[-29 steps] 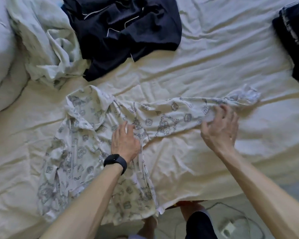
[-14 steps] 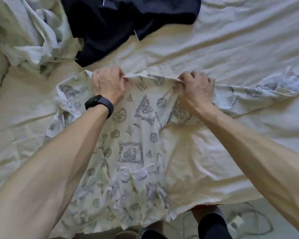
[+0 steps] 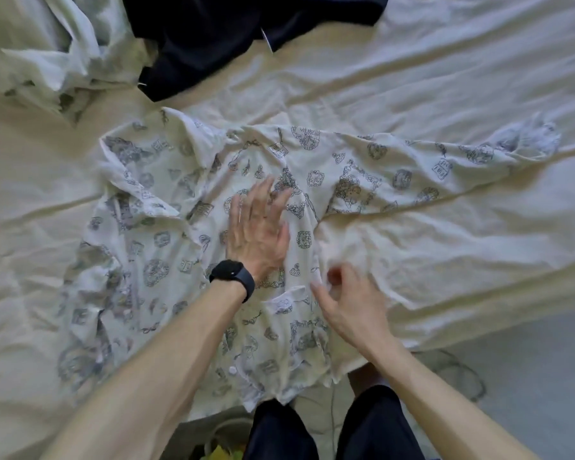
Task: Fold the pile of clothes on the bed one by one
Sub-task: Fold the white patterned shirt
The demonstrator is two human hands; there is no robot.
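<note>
White printed shirt (image 3: pixel 166 247) on creased sheet (image 3: pixel 445 78)

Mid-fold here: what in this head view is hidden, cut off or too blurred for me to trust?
- Right hand: head view, fingertips blurred; whether it pinches the printed shirt is unclear.
- Dark garment: head view, the top edge cuts it off, so its type and full extent cannot be told.
- Printed shirt's middle: head view, the flat left hand covers the cloth beneath it.
</note>
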